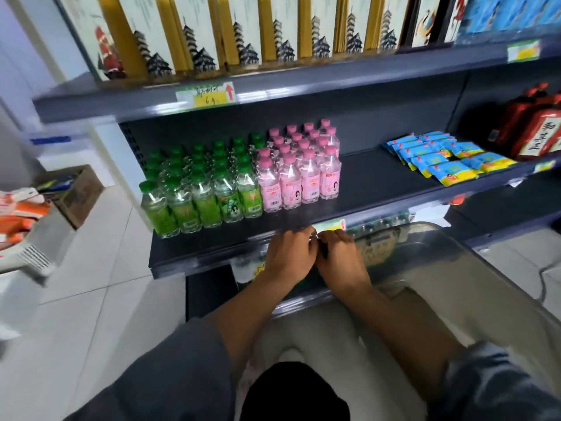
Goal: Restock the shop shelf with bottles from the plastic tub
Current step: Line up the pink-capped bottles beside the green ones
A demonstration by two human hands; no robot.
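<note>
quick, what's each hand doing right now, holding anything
Left hand: fingers curled at the shelf edge, meeting the other hand; cannot tell what it holds.
Right hand: likewise curled; contents hidden.

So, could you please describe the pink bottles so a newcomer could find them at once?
Look at the dark middle shelf, below the row of tall pagoda boxes. The pink bottles stand in a block right of the green bottles; only they have pink caps and labels.

Even bright indoor light — glare on shelf edge, motion blur throughout, wide-angle bowing at edges.
</note>
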